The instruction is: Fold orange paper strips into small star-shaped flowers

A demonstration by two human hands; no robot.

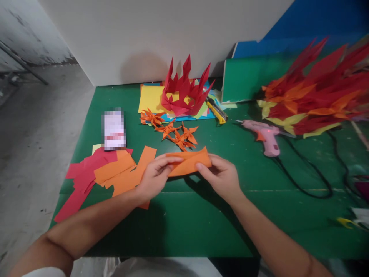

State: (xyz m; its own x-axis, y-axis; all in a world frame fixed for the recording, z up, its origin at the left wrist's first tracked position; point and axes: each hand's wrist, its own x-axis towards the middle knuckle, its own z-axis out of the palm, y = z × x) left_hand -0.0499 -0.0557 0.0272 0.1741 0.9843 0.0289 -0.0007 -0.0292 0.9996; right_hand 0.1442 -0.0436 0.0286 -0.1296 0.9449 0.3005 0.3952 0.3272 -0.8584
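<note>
Between my two hands, above the green table, is an orange paper strip (188,163) that is partly folded over itself. My left hand (155,175) pinches its left end, fingertips lying over the paper. On the other end, my right hand (221,175) has its thumb in front and its fingers behind. Just beyond the strip lie several folded orange paper flowers (181,138). Left of my left hand, loose orange paper strips (123,175) overlap a pile of red paper strips (89,169).
A red folded-paper crown (187,94) stands on stacked coloured paper (150,99), beside a yellow box cutter (217,110). A pink glue gun (268,136) with a black cord lies right, before a red-orange paper bouquet (314,92). A blurred phone-like object (114,130) sits left.
</note>
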